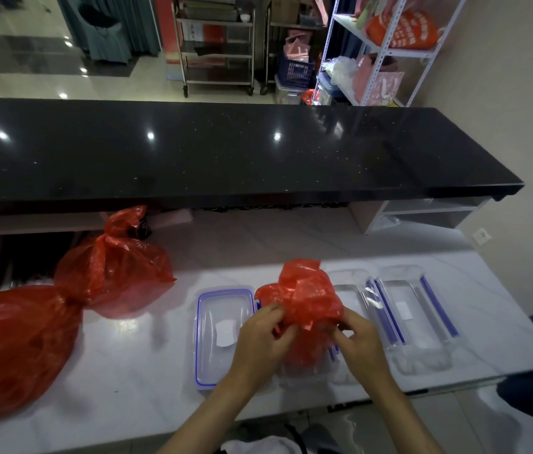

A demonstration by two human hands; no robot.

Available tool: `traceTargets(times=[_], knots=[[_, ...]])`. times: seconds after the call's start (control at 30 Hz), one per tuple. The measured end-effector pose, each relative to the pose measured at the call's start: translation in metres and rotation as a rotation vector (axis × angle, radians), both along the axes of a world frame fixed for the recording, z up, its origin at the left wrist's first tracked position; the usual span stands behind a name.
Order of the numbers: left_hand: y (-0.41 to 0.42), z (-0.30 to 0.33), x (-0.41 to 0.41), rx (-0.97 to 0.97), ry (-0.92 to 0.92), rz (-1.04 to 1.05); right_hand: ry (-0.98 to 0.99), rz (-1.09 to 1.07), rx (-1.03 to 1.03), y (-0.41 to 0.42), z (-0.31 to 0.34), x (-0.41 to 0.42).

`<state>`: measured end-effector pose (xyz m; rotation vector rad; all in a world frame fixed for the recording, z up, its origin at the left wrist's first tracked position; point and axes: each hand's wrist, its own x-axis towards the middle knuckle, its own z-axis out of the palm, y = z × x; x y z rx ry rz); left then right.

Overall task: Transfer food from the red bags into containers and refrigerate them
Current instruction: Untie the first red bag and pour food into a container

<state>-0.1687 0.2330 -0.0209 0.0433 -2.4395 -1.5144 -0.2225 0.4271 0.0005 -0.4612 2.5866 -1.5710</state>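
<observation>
While two tied red bags (62, 306) are waiting untouched on the white desk (134, 365), we are judging the task barely begun: our left hand (263, 339) and right hand (358, 340) are pinching a small red bag (304, 299) over an open container (304, 371).

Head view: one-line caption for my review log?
Both hands work a small red bag open over clear containers.
</observation>
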Motion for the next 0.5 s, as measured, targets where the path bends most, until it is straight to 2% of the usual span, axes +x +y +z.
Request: traceTargets(times=[0.1,0.2,0.3,0.5], knots=[[-0.005,0.005,0.002,-0.010,-0.028,-0.060,-0.058,0.008,-0.081,-0.004,0.008,-0.006],[-0.013,-0.010,0.008,-0.160,-0.167,-0.132,-0.146,0.002,-0.152,-0.009,0.005,-0.009],[-0.018,-0.024,0.013,-0.232,-0.263,-0.160,-0.193,-0.094,-0.227,-0.013,0.000,-0.008],[-0.020,-0.021,0.010,-0.158,-0.233,-0.080,-0.084,-0.126,-0.291,-0.012,0.004,-0.013]])
